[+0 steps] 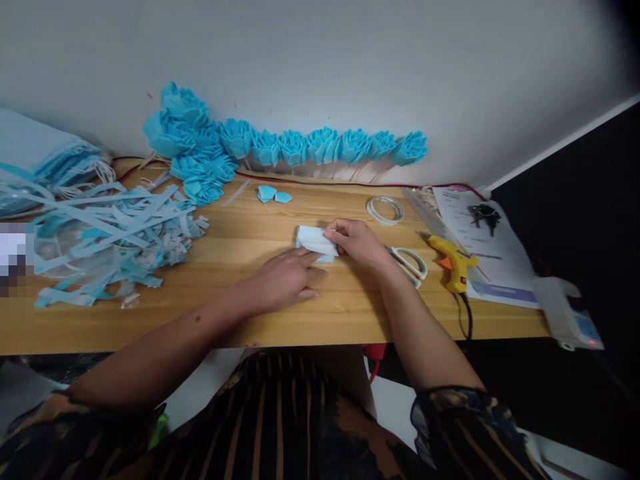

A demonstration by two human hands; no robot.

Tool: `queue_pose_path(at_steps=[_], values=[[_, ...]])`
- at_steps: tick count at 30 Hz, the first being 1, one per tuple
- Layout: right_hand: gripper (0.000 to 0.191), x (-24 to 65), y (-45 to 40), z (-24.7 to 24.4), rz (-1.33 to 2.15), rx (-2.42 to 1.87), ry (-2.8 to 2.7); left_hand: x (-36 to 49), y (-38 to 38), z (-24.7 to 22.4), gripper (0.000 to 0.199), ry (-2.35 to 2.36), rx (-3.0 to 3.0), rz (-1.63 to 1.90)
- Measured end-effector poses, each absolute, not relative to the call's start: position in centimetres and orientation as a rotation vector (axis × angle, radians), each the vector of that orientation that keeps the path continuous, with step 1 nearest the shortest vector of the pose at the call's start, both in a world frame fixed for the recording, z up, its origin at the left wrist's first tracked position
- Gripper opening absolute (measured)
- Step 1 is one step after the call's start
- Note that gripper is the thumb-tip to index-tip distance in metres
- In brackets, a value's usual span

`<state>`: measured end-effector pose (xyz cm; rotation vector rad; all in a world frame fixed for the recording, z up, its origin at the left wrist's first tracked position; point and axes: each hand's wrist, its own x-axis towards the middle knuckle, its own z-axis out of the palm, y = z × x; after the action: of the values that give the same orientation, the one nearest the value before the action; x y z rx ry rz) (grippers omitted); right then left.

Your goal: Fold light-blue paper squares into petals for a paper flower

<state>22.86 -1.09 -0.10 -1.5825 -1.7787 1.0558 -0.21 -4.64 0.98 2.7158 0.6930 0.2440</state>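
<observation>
A small folded piece of pale blue-white mask fabric (313, 239) lies on the wooden table (250, 267) in front of me. My right hand (355, 240) pinches its right edge between thumb and fingers. With fingers stretched out, my left hand (285, 280) rests flat, its fingertips on the fabric's lower edge. White-handled scissors (423, 265) lie beside my right wrist, their blades hidden behind it. Two blue cut petals (267, 193) sit farther back.
Blue fabric flowers on sticks (325, 145) line the wall, with more heaped at left. Cut strips (120, 220) and stacked masks (45, 150) cover the left side. At right are a tape roll (369, 212), yellow glue gun (457, 267), papers (505, 267), keys (484, 217) and power strip (570, 313).
</observation>
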Motion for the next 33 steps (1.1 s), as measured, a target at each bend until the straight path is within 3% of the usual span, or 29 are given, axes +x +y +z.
queue_pose_path(at_steps=[2, 6, 10, 17, 22, 28, 33], values=[[0.028, 22.8, -1.1, -0.1, 1.043, -1.603, -1.782, -0.7, -4.3, 1.7, 0.02, 0.714, 2.622, 0.324], [0.028, 22.6, -1.1, -0.2, 1.031, -1.6, -1.77, -1.4, -3.4, 3.0, 0.032, 1.006, 2.385, 0.685], [0.029, 22.8, -1.0, -0.4, 0.975, -1.619, -1.807, -0.8, -3.2, 2.1, 0.025, 0.973, 2.371, 0.865], [0.024, 22.6, -1.2, 0.1, 0.896, -1.639, -1.857, 0.4, -3.7, -0.1, 0.027, 0.866, 2.634, 0.574], [0.017, 22.1, -1.5, 0.7, 0.446, -1.659, -1.923, 0.2, -3.7, 0.2, 0.023, 0.865, 2.72, 0.383], [0.04, 21.7, -1.0, 0.1, 0.457, -1.392, -2.251, 0.4, -3.9, 0.2, 0.018, 0.835, 2.739, 0.36], [0.039, 21.1, -1.2, 1.4, 0.457, -1.563, -2.388, 0.3, -3.7, 0.5, 0.021, 0.832, 2.674, 0.371]])
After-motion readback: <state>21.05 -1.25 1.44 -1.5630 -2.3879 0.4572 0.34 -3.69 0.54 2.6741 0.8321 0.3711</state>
